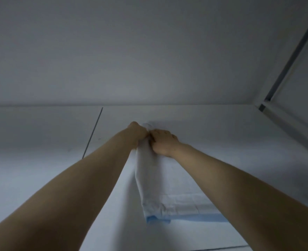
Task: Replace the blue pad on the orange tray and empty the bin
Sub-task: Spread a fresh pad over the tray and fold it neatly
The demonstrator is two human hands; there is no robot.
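On the white shelf [40, 133], near the back wall: the blue pad [167, 187], folded, lying flat, blue edge nearest. Clamped on its far end: left hand [137, 133] and right hand [163, 144], knuckles touching. Best drawn out level, folds pinched together.

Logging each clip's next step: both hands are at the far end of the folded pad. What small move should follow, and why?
Probably draw the folded pad back off the white surface, toward the body. The left hand and right hand both grip its far end, and it lies flat and folded, blue edge nearest the camera.
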